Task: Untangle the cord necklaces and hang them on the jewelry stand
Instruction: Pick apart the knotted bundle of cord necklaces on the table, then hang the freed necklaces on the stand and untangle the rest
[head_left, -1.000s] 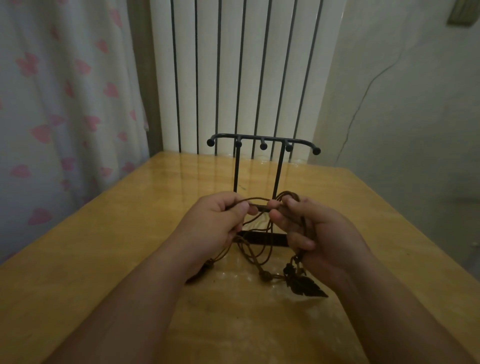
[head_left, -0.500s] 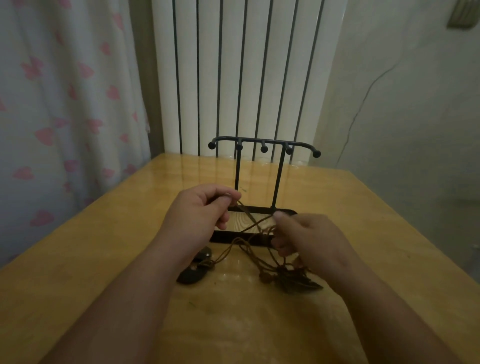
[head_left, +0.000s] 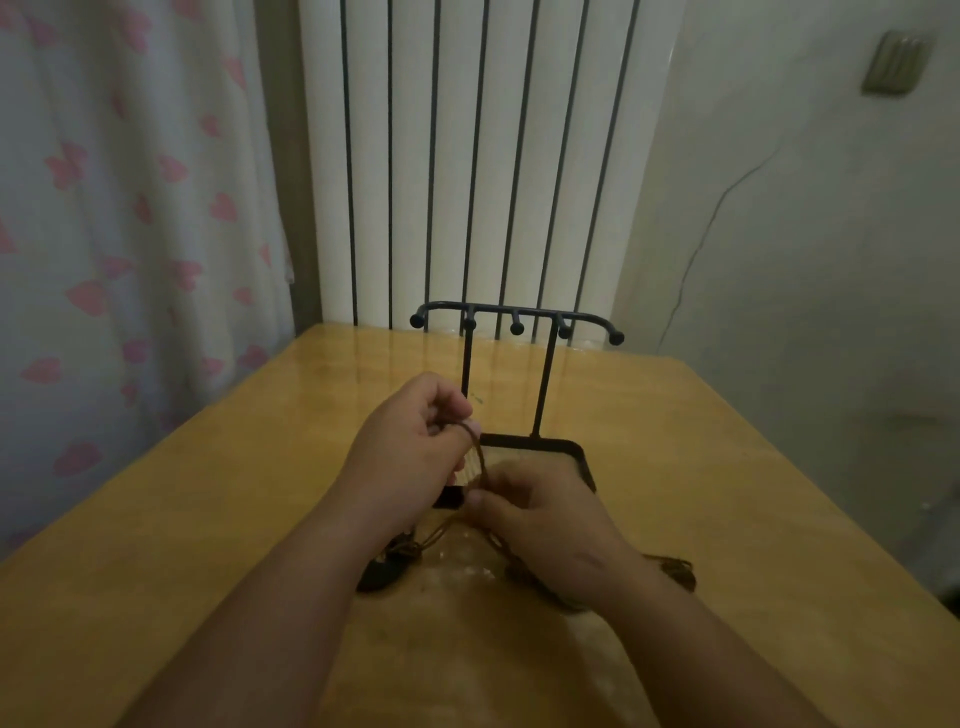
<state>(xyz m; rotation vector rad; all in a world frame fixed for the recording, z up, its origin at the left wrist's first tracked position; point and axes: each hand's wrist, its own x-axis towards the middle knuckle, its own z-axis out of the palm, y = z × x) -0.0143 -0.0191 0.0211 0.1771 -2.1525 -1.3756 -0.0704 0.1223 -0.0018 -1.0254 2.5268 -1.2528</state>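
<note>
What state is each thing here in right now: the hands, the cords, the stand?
Left hand: pinching one cord, raised.
Right hand: gripping cords lower down.
Cord necklaces: tangled, one strand stretched between the hands.
Jewelry stand: upright, hooks bare.
Dark pendant: lying on the table.

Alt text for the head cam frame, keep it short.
The left hand and right hand pinch tangled brown cord necklaces above a wooden table, the left higher. Behind them stands a black jewelry stand, its hooks bare; a dark pendant lies on the table by the left wrist.
</note>
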